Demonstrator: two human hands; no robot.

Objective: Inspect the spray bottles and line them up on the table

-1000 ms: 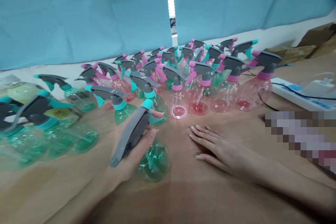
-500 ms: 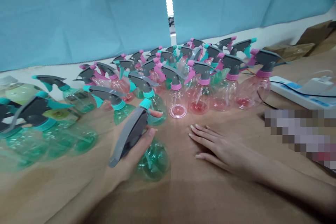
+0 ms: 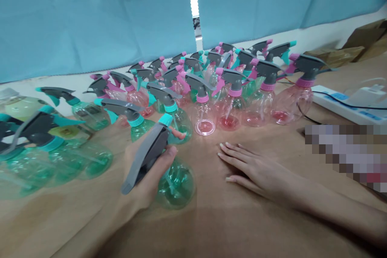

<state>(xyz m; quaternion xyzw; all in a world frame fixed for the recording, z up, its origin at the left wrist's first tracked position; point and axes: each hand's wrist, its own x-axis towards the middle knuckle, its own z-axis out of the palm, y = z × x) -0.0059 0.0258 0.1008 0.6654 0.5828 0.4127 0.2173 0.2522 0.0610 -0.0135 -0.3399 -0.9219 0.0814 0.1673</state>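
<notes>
My left hand (image 3: 151, 173) is wrapped round the neck of a green spray bottle (image 3: 178, 185) with a grey and turquoise trigger head. Its nozzle points away from me, and the index finger reaches out near the trigger. The clear green body shows at the right of that hand, low over or on the table; I cannot tell which. My right hand (image 3: 254, 167) lies flat on the wooden table (image 3: 211, 225), palm down, fingers stretched out and holding nothing. Just beyond its fingertips stand pink spray bottles (image 3: 229, 117) with grey and pink heads.
Several green spray bottles (image 3: 65, 161) stand at the left. More pink and green bottles crowd the back, before a blue cloth (image 3: 90, 20). At the right lie a white power strip (image 3: 347, 105) with a black cable, a blurred-out object (image 3: 347, 153) and brown cardboard (image 3: 365, 42).
The trigger head in my left hand has tipped slightly leftward, and the thumb has shifted a little left with it. My right hand stays where it was.
</notes>
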